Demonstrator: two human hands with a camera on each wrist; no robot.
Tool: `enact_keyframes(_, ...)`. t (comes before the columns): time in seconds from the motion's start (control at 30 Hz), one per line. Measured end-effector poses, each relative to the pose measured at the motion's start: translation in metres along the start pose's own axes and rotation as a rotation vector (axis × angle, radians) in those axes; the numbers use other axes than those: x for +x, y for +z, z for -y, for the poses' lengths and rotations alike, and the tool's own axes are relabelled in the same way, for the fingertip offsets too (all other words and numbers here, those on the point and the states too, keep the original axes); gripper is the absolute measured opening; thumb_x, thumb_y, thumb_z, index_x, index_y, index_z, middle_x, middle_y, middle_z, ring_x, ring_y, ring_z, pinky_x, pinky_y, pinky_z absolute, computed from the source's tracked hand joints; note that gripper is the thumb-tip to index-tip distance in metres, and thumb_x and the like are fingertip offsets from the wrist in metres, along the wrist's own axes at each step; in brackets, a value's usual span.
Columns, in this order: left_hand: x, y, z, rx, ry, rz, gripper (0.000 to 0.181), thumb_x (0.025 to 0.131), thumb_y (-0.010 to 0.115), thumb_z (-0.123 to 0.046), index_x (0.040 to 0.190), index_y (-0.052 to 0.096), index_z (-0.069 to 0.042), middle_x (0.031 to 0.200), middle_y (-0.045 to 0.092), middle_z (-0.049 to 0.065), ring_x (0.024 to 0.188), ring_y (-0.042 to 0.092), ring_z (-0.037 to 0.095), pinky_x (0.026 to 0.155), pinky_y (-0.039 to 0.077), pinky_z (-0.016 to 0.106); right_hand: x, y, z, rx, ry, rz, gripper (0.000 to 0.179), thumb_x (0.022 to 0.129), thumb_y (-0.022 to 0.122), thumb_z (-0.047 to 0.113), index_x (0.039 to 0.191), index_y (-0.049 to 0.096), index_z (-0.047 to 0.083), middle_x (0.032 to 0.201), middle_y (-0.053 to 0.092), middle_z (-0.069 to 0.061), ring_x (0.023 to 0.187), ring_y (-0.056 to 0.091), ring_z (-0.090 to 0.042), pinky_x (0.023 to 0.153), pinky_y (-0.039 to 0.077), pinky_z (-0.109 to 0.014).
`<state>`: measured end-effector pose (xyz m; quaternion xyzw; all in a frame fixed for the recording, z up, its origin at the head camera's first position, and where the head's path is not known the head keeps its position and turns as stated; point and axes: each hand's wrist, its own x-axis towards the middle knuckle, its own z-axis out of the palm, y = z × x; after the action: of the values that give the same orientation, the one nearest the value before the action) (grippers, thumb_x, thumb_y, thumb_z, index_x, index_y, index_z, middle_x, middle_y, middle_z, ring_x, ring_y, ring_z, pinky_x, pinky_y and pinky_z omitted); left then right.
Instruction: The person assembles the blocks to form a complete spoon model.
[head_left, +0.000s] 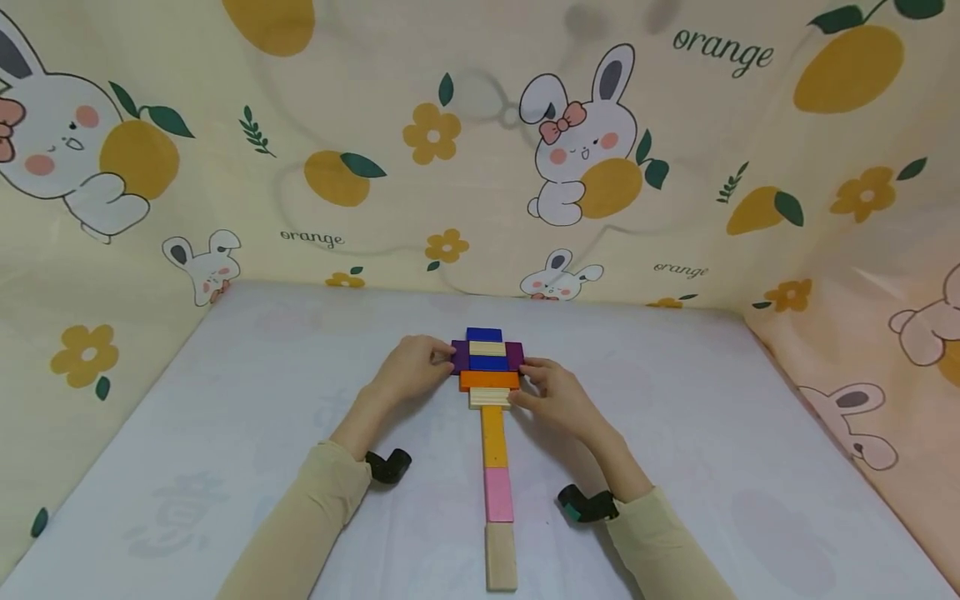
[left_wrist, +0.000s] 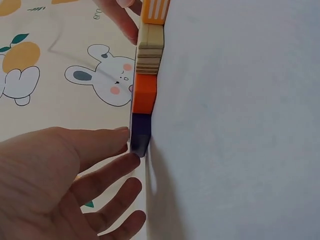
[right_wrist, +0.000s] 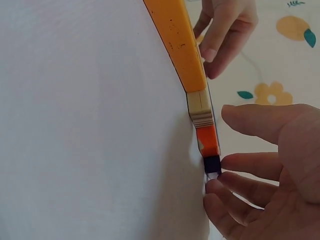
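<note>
Wooden blocks lie flat in a long figure on the white-covered table. At its far end, a left purple block (head_left: 460, 357) and a right purple block (head_left: 514, 356) flank a pale strip (head_left: 487, 349) and a blue block (head_left: 488, 363). Another blue block (head_left: 483, 334) tops them. Below come an orange block (head_left: 489, 381) and thin pale strips (head_left: 489, 398). My left hand (head_left: 412, 367) has thumb and forefinger tips against the left purple block's outer side. The right hand (head_left: 558, 398), fingers spread, touches the right purple block, its thumb beside the pale strips.
A yellow block (head_left: 493, 437), a pink block (head_left: 498, 495) and a plain wooden block (head_left: 501, 557) continue the column toward me. Behind the white tabletop (head_left: 240, 400) hangs a printed cloth (head_left: 480, 192) with rabbits and oranges. Each wrist wears a small black device.
</note>
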<state>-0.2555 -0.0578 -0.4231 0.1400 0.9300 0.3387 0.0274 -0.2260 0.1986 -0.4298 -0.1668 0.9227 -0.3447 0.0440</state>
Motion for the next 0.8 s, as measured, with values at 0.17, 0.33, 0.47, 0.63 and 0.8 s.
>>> enact_keyframes(0.17, 0.001, -0.004, -0.002, -0.018, -0.01, -0.003, 0.03, 0.098, 0.061, -0.021, 0.124, 0.068, -0.008, 0.126, 0.064, 0.008, 0.121, 0.054, 0.028, 0.102, 0.042, 0.048, -0.002, -0.004, 0.002, 0.014, 0.008, -0.009, 0.05, 0.09, 0.073, 0.023, 0.132, 0.06, -0.002, 0.138, 0.052, -0.017, 0.108, 0.057, -0.031, 0.089, 0.052, -0.044)
enact_keyframes(0.33, 0.0, -0.008, -0.006, -0.002, -0.034, -0.016, 0.031, 0.099, 0.06, -0.024, 0.123, 0.068, -0.007, 0.126, 0.063, 0.009, 0.119, 0.054, 0.028, 0.102, 0.042, 0.049, 0.001, -0.01, 0.005, 0.033, 0.041, -0.015, 0.047, 0.091, 0.072, 0.027, 0.13, 0.062, 0.002, 0.133, 0.055, -0.016, 0.104, 0.059, -0.03, 0.087, 0.053, -0.043)
enact_keyframes(0.47, -0.002, -0.011, -0.008, 0.022, -0.053, -0.02, 0.031, 0.099, 0.061, -0.025, 0.124, 0.067, -0.007, 0.126, 0.062, 0.01, 0.114, 0.056, 0.027, 0.1, 0.044, 0.047, 0.002, -0.017, 0.007, 0.032, 0.053, -0.032, 0.046, 0.092, 0.07, 0.03, 0.128, 0.063, 0.003, 0.132, 0.057, -0.014, 0.107, 0.059, -0.031, 0.087, 0.053, -0.044)
enact_keyframes(0.63, -0.005, -0.015, -0.009, 0.143, 0.015, -0.008, 0.033, 0.098, 0.062, -0.028, 0.123, 0.068, -0.007, 0.126, 0.062, 0.011, 0.118, 0.054, 0.029, 0.102, 0.042, 0.049, -0.003, -0.031, 0.006, -0.009, 0.056, -0.086, 0.044, 0.093, 0.068, 0.03, 0.126, 0.064, 0.001, 0.132, 0.057, -0.015, 0.112, 0.057, -0.034, 0.086, 0.052, -0.048)
enact_keyframes(0.8, -0.023, -0.03, -0.003, 0.358, 0.114, -0.061, 0.033, 0.097, 0.063, -0.031, 0.12, 0.069, -0.008, 0.124, 0.063, 0.011, 0.116, 0.055, 0.034, 0.098, 0.044, 0.053, -0.01, -0.04, 0.003, -0.089, 0.056, -0.094, 0.044, 0.093, 0.068, 0.028, 0.124, 0.064, -0.003, 0.132, 0.055, -0.02, 0.113, 0.056, -0.039, 0.09, 0.05, -0.051)
